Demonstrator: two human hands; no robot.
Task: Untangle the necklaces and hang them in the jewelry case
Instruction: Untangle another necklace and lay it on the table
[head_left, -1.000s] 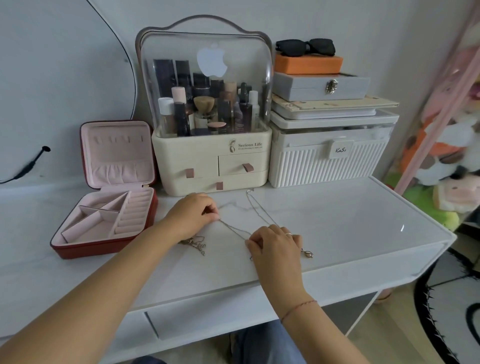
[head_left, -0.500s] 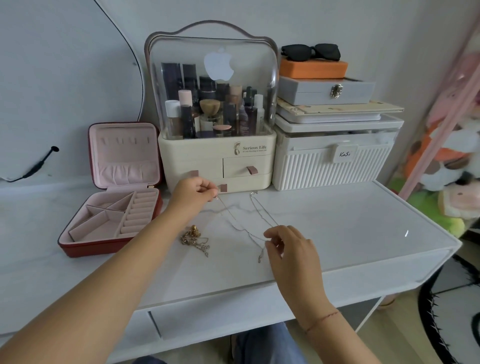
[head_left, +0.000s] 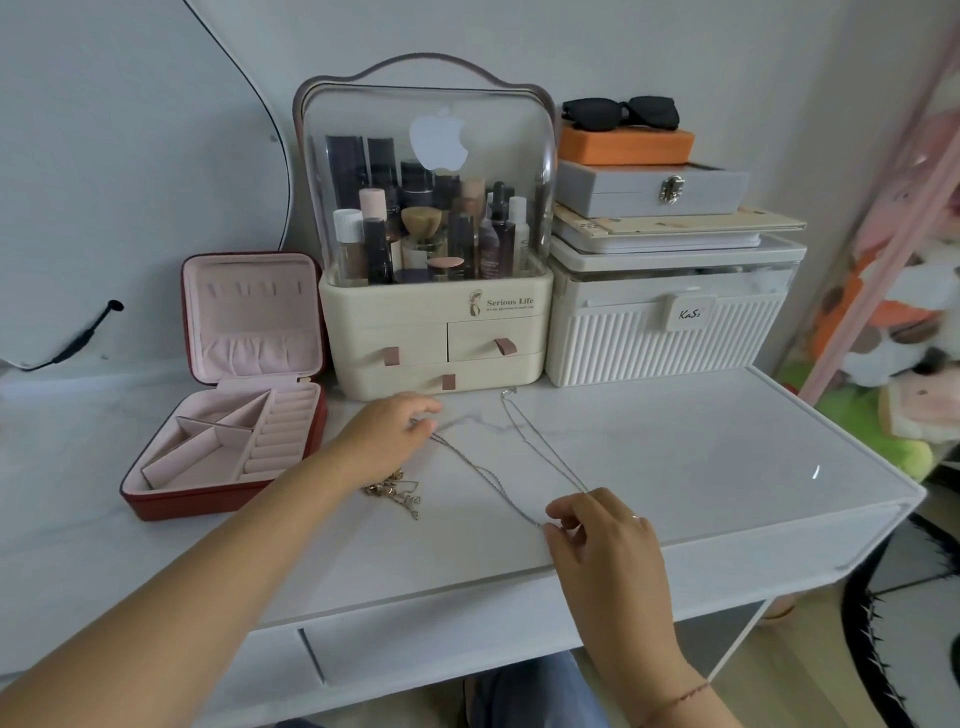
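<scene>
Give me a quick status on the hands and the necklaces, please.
Left hand and right hand each pinch the silver chain, stretched over the desk. Gold necklace lies bunched by the left wrist. Jewelry case open, hooks bare, path unobstructed.

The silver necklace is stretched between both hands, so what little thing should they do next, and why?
Probably lift the silver necklace toward the open jewelry case. The left hand and right hand pinch its ends, and it looks pulled free of the gold necklace, which lies bunched on the table. The hooks in the lid are empty.
</scene>
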